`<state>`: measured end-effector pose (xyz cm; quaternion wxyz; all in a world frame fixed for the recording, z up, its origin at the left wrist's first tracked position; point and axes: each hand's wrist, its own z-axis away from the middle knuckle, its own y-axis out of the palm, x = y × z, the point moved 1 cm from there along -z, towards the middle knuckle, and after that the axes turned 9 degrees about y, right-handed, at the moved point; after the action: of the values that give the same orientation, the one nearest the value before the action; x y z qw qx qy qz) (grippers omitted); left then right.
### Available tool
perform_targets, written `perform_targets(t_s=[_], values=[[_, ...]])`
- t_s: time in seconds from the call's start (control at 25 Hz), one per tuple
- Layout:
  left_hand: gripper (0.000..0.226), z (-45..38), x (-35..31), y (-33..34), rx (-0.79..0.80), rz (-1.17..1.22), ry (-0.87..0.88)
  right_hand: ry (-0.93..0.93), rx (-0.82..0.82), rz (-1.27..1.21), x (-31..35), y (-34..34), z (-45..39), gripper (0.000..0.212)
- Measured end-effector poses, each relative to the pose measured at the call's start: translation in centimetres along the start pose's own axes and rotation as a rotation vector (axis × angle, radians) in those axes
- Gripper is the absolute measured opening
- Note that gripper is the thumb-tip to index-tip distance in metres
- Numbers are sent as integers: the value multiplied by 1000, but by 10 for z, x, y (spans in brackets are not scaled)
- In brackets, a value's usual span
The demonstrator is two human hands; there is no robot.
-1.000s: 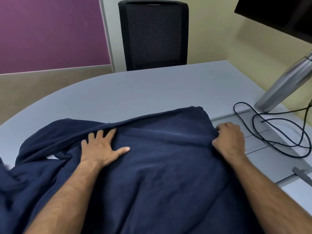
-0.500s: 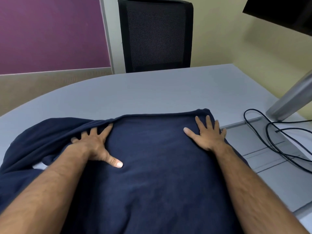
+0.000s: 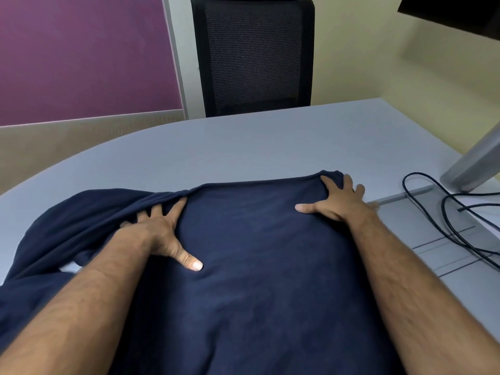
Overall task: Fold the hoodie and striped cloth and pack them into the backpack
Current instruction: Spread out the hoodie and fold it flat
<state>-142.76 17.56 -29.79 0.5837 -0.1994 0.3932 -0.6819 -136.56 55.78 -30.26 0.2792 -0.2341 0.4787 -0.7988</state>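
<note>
A navy blue hoodie (image 3: 251, 255) lies spread over the near part of the grey table (image 3: 243, 152), its far edge straight. My left hand (image 3: 159, 231) presses flat on the hoodie's left part, fingers spread and reaching under a bunched fold, thumb pointing toward me. My right hand (image 3: 335, 198) lies flat with spread fingers on the far right corner. Loose hoodie fabric (image 3: 67, 220) is bunched to the left. No striped cloth or backpack is in view.
A black mesh office chair (image 3: 253, 55) stands behind the table. Black cables (image 3: 446, 220) loop on the right by a grey cable hatch (image 3: 422, 228) and a silver monitor arm (image 3: 476, 161). A purple partition (image 3: 81, 55) is at back left.
My right hand let go of the hoodie's right edge and now lies flat on the far corner. Both hands have pushed outward and away, and the far edge is flatter and straighter.
</note>
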Motion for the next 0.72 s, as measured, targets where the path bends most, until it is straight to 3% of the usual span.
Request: perform_targets(t_s=[0.12, 0.32, 0.44, 0.52, 0.6, 0.72], values=[[169, 0, 6, 6, -20, 59, 14, -57, -80, 75, -8, 18, 0, 121], [148, 13, 5, 15, -152, 127, 55, -296, -591, 270, -6, 33, 12, 70], [123, 22, -2, 26, -296, 18, 54, -375, -344, 193, -8, 27, 22, 62], [97, 43, -15, 34, -434, -188, 64, -393, -238, 69, -28, 21, 46, 64], [73, 60, -24, 53, -604, -346, 145, -444, -334, -119, -55, 26, 77, 66], [51, 88, -27, 85, -822, -299, 295, -420, -463, -343, -103, 45, 139, 70]])
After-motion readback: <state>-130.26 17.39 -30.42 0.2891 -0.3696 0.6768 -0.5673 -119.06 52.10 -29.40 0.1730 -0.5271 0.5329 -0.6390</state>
